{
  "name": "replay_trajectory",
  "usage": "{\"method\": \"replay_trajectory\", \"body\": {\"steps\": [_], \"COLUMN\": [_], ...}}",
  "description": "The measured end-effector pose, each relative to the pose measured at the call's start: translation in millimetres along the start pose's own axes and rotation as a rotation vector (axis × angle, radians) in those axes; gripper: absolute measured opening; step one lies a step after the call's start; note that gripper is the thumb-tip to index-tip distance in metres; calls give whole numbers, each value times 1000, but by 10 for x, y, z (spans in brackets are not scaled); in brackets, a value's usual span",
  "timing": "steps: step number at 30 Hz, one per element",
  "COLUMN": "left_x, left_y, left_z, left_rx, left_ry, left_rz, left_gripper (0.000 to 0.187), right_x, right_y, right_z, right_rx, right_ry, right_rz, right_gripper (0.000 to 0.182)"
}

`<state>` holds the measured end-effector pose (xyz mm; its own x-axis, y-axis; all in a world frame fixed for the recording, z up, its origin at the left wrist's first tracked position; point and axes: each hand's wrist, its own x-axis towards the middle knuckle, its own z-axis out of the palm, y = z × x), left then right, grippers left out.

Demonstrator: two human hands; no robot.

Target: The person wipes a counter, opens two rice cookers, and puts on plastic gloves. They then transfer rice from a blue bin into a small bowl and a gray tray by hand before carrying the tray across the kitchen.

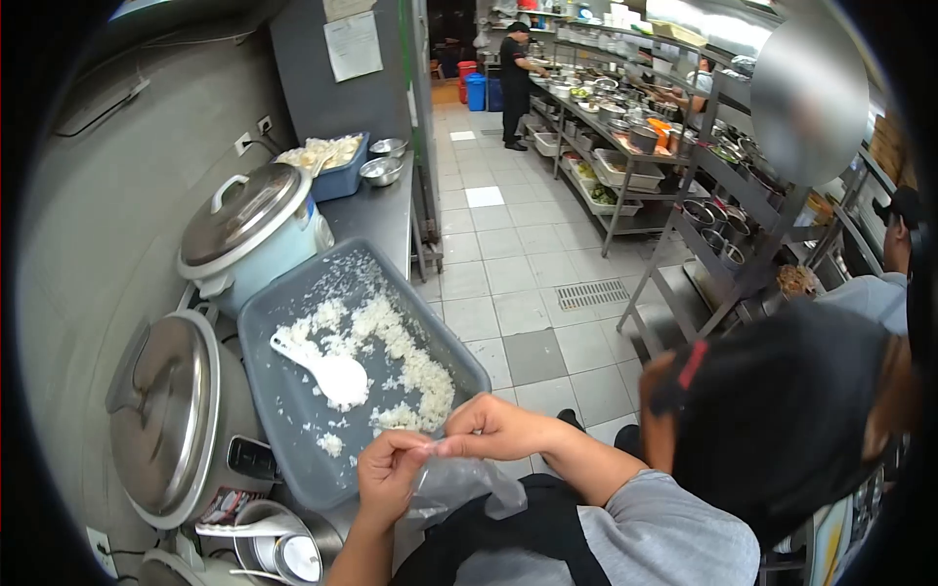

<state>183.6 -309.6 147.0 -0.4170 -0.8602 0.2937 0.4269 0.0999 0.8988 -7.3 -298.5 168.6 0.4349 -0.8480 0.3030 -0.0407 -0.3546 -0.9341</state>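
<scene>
Fingers pinched, my left hand (387, 471) and my right hand (491, 428) meet at the near edge of a grey tub (256, 327). Between them they grip the top of a clear plastic bag (457, 485), which hangs down in front of my apron. What the bag holds, if anything, I cannot make out. Cooked white rice (415, 376) lies scattered and heaped in the tub, just beyond my hands. A white rice paddle (315, 363) rests on the rice, its broad end toward me.
Two lidded rice cookers (161, 420) (244, 220) stand left of the tub. A steel pot (318, 537) with white utensils is at lower left. Behind sit a blue basin (342, 181) and metal bowls (381, 172). A person in black (782, 410) is close on my right, beside a steel rack (699, 254).
</scene>
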Motion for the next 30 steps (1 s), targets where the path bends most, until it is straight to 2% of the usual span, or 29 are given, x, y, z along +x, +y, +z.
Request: {"method": "replay_trajectory", "body": {"steps": [2, 3, 7, 10, 11, 14, 17, 20, 21, 23, 25, 26, 27, 30], "left_x": [-35, -49, 73, 314, 373, 694, 1054, 1380, 1515, 1827, 2171, 2286, 2392, 2795], "left_y": [-31, -19, 44, -67, 77, -4, -94, -217, -251, -256, -288, -379, -500, -914], "left_z": [-139, -134, -197, -162, -170, -50, 212, 473, 558, 867, 1220, 1380, 1554, 2033], "left_rx": [-223, -271, -172, -1, -6, -63, -162, -89, -91, 236, 615, 691, 770, 917], "left_ry": [-89, -129, -528, -592, -503, -419, -459, -571, -608, -845, -1103, -1154, -1200, -1296], "left_rz": [-165, -283, -566, -214, -449, -401, -381, -395, -424, -312, -174, -116, -56, 158], "left_gripper": [14, 15, 17, 17, 22, 27, 32, 31, 30, 28, 22, 20, 17, 16], "right_x": [49, 32, -44, -151, -163, -275, -425, -570, -616, -716, -799, -821, -853, -855], "right_y": [60, 16, 93, 109, 107, 81, 255, 300, 309, 331, 432, 442, 359, 217], "right_z": [-76, -108, -352, -527, -530, -580, -679, -956, -1059, -1277, -1537, -1704, -1920, -2510], "right_rx": [35, 115, 188, 480, 485, 886, 1097, 1307, 1116, 715, 259, 32, -11, -549], "right_ry": [-76, -29, 226, 425, 467, 284, 149, -85, -49, 21, -70, -120, -225, -341], "right_rz": [-92, -18, -72, -172, -240, -262, -289, -243, -61, 290, 170, 104, 353, 621], "right_gripper": [39, 37, 31, 25, 25, 32, 38, 37, 36, 34, 33, 32, 27, 25]}}
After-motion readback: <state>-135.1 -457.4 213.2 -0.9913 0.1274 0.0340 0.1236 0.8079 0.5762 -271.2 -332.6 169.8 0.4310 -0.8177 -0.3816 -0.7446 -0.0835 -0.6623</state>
